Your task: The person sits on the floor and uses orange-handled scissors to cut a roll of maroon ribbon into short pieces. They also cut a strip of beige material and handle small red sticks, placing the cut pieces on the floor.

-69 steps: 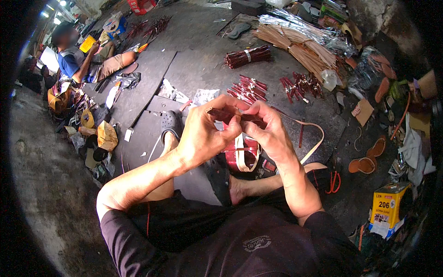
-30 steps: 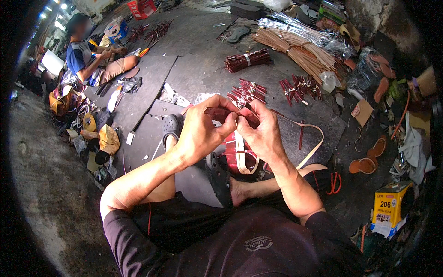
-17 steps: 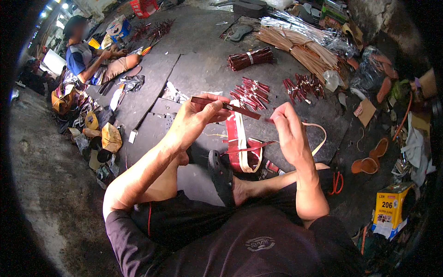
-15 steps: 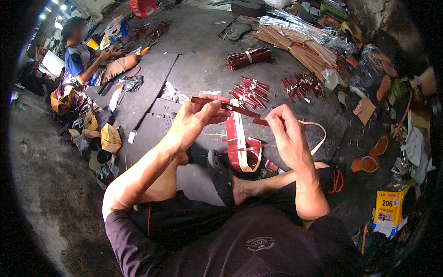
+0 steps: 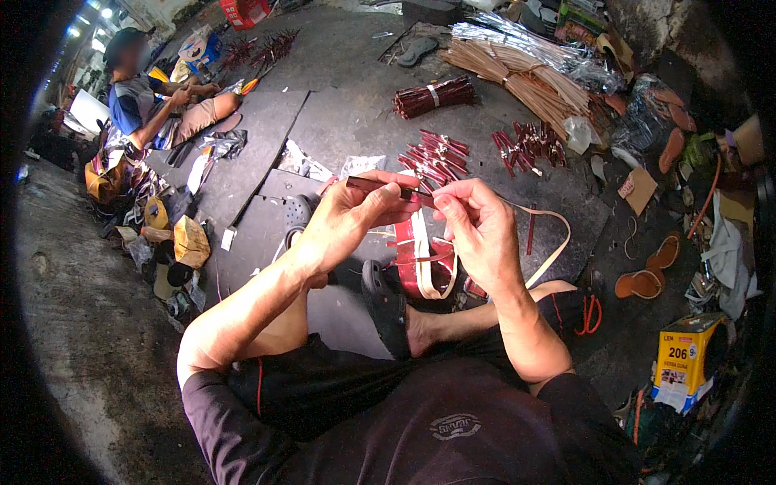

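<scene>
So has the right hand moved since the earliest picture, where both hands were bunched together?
Yes. The right hand has drawn rightward, apart from the left hand, judged against the scattered red strips beyond; a dark strip now spans them.

Grey concrete floor (image 5: 73,323), dark rubber mats (image 5: 259,137), bright lamps (image 5: 101,10)
</scene>
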The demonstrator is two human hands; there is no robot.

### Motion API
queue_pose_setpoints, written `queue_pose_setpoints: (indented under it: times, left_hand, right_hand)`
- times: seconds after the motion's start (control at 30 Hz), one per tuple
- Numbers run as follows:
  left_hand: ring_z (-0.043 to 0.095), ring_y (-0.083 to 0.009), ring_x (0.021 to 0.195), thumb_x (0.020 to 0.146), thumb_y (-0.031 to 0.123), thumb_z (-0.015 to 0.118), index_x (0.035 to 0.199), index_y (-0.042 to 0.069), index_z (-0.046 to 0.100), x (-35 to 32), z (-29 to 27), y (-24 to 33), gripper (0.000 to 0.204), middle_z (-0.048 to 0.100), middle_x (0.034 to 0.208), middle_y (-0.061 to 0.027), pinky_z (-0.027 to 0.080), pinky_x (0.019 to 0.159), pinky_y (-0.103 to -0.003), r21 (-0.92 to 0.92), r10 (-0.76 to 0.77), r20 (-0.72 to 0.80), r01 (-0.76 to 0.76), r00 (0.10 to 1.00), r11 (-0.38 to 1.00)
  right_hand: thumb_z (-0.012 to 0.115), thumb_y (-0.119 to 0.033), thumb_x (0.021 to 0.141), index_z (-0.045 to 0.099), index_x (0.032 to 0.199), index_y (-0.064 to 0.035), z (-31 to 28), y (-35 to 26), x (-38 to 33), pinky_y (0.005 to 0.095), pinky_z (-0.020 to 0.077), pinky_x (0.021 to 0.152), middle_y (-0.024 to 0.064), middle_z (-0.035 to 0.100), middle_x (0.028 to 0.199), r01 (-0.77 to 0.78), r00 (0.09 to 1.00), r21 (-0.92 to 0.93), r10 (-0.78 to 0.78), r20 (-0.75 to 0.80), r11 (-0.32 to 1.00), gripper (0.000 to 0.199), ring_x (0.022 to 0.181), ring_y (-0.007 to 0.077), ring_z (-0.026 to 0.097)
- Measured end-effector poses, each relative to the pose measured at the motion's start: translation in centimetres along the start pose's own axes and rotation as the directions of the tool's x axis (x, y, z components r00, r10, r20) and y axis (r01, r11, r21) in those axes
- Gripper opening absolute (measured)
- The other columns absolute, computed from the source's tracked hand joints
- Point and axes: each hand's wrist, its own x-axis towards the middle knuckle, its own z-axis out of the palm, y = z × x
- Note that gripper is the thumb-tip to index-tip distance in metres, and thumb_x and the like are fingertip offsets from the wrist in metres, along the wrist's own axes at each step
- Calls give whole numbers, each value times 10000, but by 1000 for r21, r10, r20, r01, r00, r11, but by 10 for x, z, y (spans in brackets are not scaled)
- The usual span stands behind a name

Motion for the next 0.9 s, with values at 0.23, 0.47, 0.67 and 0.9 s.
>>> queue_pose_setpoints:
  times: [0.23, 0.47, 0.67, 0.9]
  left_hand:
    - [650, -184, 1045, 996, 194, 584, 1229, -12, 604, 2, -2, -7, 312, 679, 1115, -114, 524, 934, -326, -67, 36, 34, -33, 999, 997]
    - [637, -151, 1024, 939, 152, 677, 1146, -3, 644, 2, 0, -8, 261, 692, 1078, -99, 528, 896, -310, 57, 75, -1, -75, 997, 996]
    - [671, -131, 960, 937, 47, 633, 1102, -25, 645, -1, 4, -3, 181, 705, 1008, -84, 535, 872, -260, 116, 117, -83, -107, 990, 987]
    - [674, -139, 969, 931, 26, 632, 1123, -28, 633, -2, 9, -3, 200, 698, 1029, -94, 535, 887, -264, 109, 168, -65, -160, 984, 981]
  right_hand:
    - [632, -135, 957, 626, 981, -16, 3, -1, -1, 299, 518, 669, 90, 701, 849, 1, 1000, -62, 0, 7, 998, 122, 787, 154, 682]
    - [656, -121, 935, 623, 983, -14, 2, -1, -2, 319, 522, 674, 106, 701, 864, 80, 997, -102, -78, 22, 992, 122, 789, 182, 689]
    - [697, -69, 889, 611, 1030, -22, -2, -12, -8, 315, 524, 656, 96, 692, 885, 31, 999, -67, -28, 36, 997, 172, 777, 200, 688]
    - [745, -71, 842, 628, 1054, -29, -1, -10, -6, 327, 530, 650, 95, 690, 937, 88, 996, -97, -86, 21, 991, 245, 810, 202, 679]
